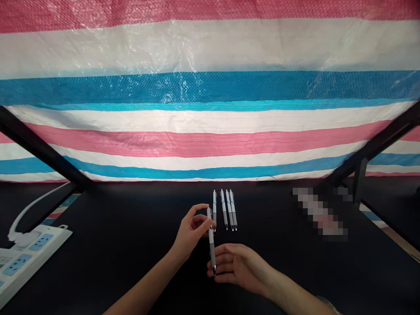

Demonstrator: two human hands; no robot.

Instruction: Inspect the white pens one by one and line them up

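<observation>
My left hand (193, 227) is closed on a white and grey click pen (211, 245), its thumb against the barrel and its index fingertip at the top end. The pen is held nearly upright in view, its tip pointing down toward me. My right hand (241, 267) is beside the pen's lower half, fingers stretched out and apart behind the grey grip; whether they touch it I cannot tell. Just beyond my left hand lies a matching pen (214, 203), partly hidden by that hand. To its right, three more such pens (228, 210) lie side by side.
A black table (131, 245) spreads under everything. At the left is a white power strip (42, 249) with a plugged-in cable (36, 199). A blurred-out item (320, 212) lies at the right. Dark slanted bars (42, 146) flank a striped plastic sheet (210, 144) behind.
</observation>
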